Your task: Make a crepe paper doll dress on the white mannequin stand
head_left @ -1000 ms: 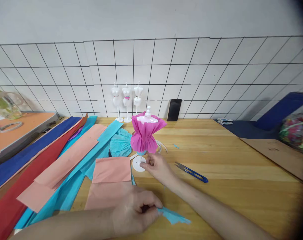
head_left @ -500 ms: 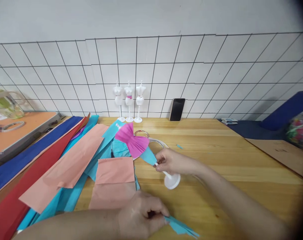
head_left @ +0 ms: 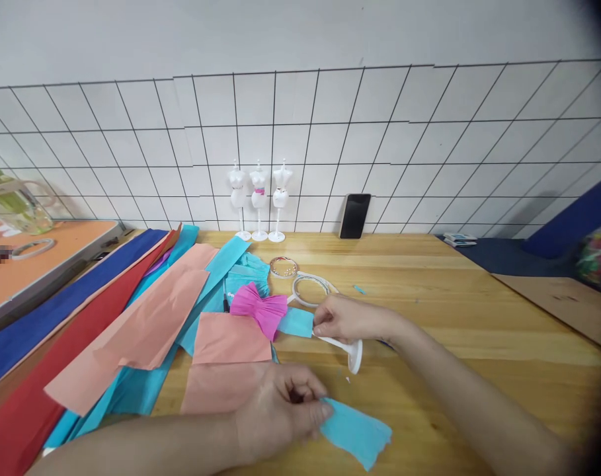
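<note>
My left hand (head_left: 285, 413), low in the middle of the view, pinches one end of a small light-blue crepe paper strip (head_left: 357, 430). The strip's ragged far end hangs out to the right. My right hand (head_left: 337, 320) is closed round the stem of a small white dress-form mannequin (head_left: 354, 356), which lies tipped on its side with its round base to the right. The mannequin wears a gathered pink paper piece (head_left: 260, 309) and a light-blue paper skirt (head_left: 296, 322). Its white body is largely hidden under the paper.
Salmon paper (head_left: 231, 337) and long blue, red and teal paper strips (head_left: 126, 277) cover the left. Several rolls and rings, one a tape roll (head_left: 310, 291), lie behind my right hand. Three white mannequins (head_left: 259, 198) and a phone (head_left: 356, 216) stand by the tiled wall.
My right hand has tilted the mannequin nearer to level, its pink end dropping onto the salmon paper. The blue strip in my left hand has turned from edge-on to flat.
</note>
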Action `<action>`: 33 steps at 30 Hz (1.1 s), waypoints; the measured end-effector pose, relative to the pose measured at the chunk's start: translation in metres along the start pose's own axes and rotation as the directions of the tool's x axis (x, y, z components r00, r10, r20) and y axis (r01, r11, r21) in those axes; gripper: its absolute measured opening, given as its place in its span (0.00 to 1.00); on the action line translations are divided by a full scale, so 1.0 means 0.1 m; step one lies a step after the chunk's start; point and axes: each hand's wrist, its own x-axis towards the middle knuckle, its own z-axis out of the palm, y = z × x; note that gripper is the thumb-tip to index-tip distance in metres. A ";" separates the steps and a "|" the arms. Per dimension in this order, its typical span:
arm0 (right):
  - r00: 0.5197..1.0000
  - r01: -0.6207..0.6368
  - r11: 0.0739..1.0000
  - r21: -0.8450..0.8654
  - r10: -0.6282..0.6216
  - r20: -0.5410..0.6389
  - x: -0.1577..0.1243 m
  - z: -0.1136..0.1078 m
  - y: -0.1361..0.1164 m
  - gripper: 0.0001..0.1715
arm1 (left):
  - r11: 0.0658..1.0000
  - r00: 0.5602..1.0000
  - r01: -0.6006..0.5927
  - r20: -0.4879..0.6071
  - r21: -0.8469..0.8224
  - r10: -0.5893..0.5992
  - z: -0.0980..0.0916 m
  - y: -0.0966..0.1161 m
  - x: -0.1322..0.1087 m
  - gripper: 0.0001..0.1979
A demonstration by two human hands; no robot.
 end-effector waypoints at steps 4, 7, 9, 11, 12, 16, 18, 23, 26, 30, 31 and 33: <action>0.952 0.015 0.999 -0.033 -0.024 -0.305 -0.24 -0.01 -0.08 0.08 | 0.982 0.985 0.024 -0.161 -0.188 -0.055 -0.05 0.12 0.03 0.20; 0.871 0.081 0.995 -0.060 -0.100 -0.481 -0.41 -0.04 -0.18 0.07 | 0.972 0.975 -0.011 -0.218 -0.236 -0.042 -0.08 0.19 0.04 0.17; 0.911 0.150 0.989 -0.017 -0.144 -0.387 -0.48 -0.04 -0.24 0.09 | 0.967 0.974 0.004 -0.220 -0.256 -0.062 -0.09 0.20 0.04 0.17; 0.960 0.192 0.980 0.058 -0.175 -0.220 -0.51 0.00 -0.28 0.08 | 0.962 0.973 0.012 -0.217 -0.271 -0.074 -0.08 0.19 0.04 0.16; 0.970 0.195 0.977 0.085 -0.179 -0.168 -0.50 0.03 -0.30 0.08 | 0.962 0.973 0.007 -0.219 -0.272 -0.069 -0.08 0.18 0.04 0.15; 0.964 0.130 0.980 0.150 -0.090 -0.249 -0.40 0.16 -0.32 0.02 | 0.970 0.961 -0.055 -0.275 -0.235 -0.012 -0.12 0.24 0.06 0.15; 0.947 0.119 0.968 0.222 -0.044 -0.318 -0.33 0.21 -0.32 0.04 | 0.974 0.952 -0.079 -0.306 -0.210 0.011 -0.15 0.29 0.07 0.15; 0.934 0.162 0.911 0.378 -0.018 -0.356 -0.22 0.24 -0.30 0.09 | 0.980 0.932 -0.121 -0.358 -0.160 0.057 -0.18 0.35 0.10 0.15; 0.910 0.136 0.918 0.372 0.032 -0.413 -0.22 0.24 -0.30 0.09 | 0.977 0.930 -0.122 -0.363 -0.174 0.052 -0.17 0.30 0.09 0.15; 0.909 0.125 0.874 0.469 0.089 -0.407 -0.23 0.25 -0.34 0.10 | 0.971 0.928 -0.127 -0.369 -0.201 0.045 -0.15 0.26 0.08 0.15; 0.910 0.120 0.855 0.504 0.109 -0.401 -0.24 0.25 -0.35 0.11 | 0.968 0.929 -0.135 -0.368 -0.211 0.049 -0.15 0.26 0.08 0.15; 0.906 0.127 0.813 0.569 0.138 -0.399 -0.24 0.26 -0.36 0.14 | 0.960 0.929 -0.166 -0.362 -0.227 0.075 -0.15 0.30 0.07 0.15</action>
